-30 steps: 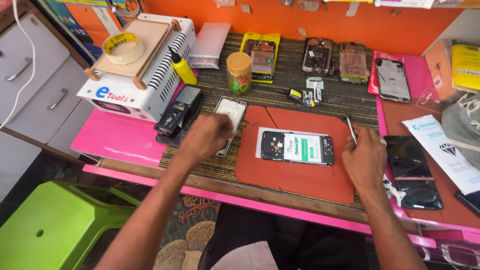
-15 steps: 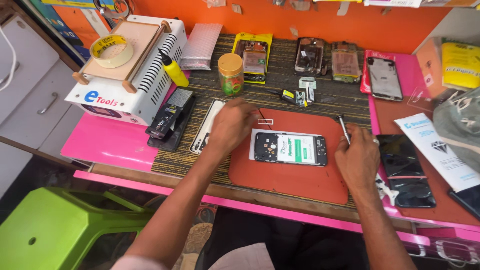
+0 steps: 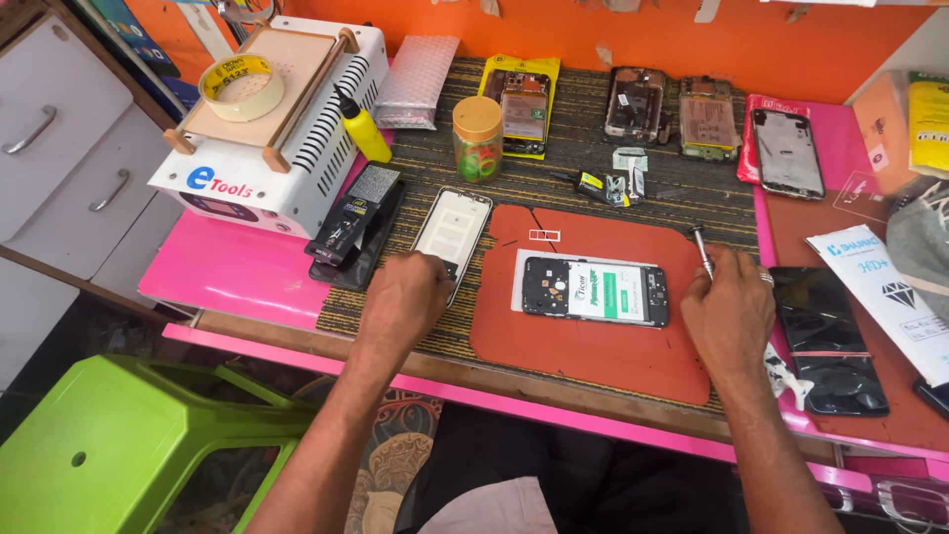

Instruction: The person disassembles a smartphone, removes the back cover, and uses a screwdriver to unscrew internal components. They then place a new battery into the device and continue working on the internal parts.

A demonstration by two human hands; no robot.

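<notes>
An opened phone point(image 3: 593, 292) lies flat on a red mat point(image 3: 583, 356), its inner parts facing up. My right hand point(image 3: 729, 311) rests at the mat's right edge, closed around a thin screwdriver point(image 3: 702, 247) whose tip sticks out above the fingers. My left hand point(image 3: 405, 297) is left of the mat, fingers curled down onto the near end of a white phone cover point(image 3: 455, 222). A small white tray piece point(image 3: 542, 234) sits on the mat above the phone.
A white heating machine point(image 3: 272, 129) with a tape roll point(image 3: 240, 86) stands at back left. Behind the mat are a yellow bottle point(image 3: 363, 129), a jar point(image 3: 477, 138) and several stripped phones point(image 3: 633, 104). Dark screens point(image 3: 825, 336) lie right; a green stool point(image 3: 119, 445) below left.
My left hand went from the white cover to the mat's upper left corner, then back left onto the cover's near end. The right hand keeps the screwdriver by the mat's right edge.
</notes>
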